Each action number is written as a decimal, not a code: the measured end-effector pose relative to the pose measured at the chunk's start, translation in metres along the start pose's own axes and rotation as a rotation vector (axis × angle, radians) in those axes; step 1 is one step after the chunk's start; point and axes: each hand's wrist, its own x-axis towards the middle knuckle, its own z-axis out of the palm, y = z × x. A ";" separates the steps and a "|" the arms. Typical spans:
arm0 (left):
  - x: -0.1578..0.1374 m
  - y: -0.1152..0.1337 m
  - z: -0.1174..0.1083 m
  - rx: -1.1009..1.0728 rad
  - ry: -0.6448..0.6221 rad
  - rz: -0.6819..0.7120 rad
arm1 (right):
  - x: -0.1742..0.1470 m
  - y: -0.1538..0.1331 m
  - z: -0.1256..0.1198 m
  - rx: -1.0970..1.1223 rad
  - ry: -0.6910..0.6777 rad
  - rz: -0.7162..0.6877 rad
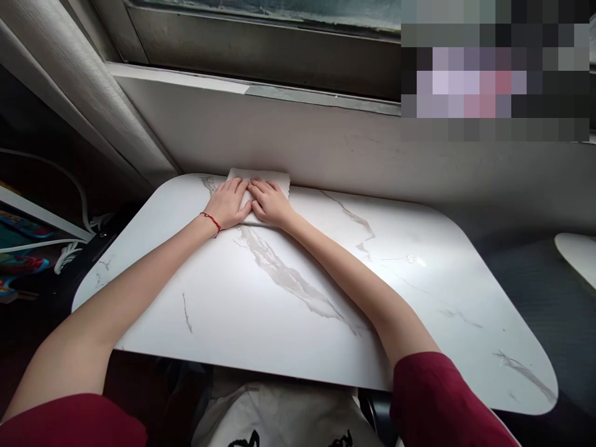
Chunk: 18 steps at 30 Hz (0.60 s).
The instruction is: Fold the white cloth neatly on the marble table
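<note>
A folded white cloth or paper wipe (258, 174) with a wavy right edge lies flat at the far edge of the white marble-patterned table (223, 298). On its left part rests my left hand (229, 202), palm down, fingers stretched out, with a red string bracelet at the wrist. My right hand (270, 202) lies palm down on the right part, its fingers slightly bent and pointing left. The two hands nearly meet at the thumbs and fingertips. Their palms hide much of the wipe.
Behind the table runs a pale wall (326, 149) under a window sill (186, 76). A curtain (84, 81) hangs at left, above white cables (67, 254). A dark surface (526, 279) and another white tabletop (580, 254) are at right. Small wet-looking spots (414, 259) show on the table.
</note>
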 end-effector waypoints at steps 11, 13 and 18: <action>-0.046 0.022 -0.024 0.115 -0.033 0.025 | -0.033 -0.057 -0.009 0.001 -0.022 0.080; -0.079 0.030 -0.033 0.144 -0.025 -0.006 | -0.046 -0.080 -0.007 0.015 -0.013 0.006; -0.183 0.052 -0.056 0.212 0.074 -0.143 | -0.080 -0.142 -0.002 0.063 0.021 -0.264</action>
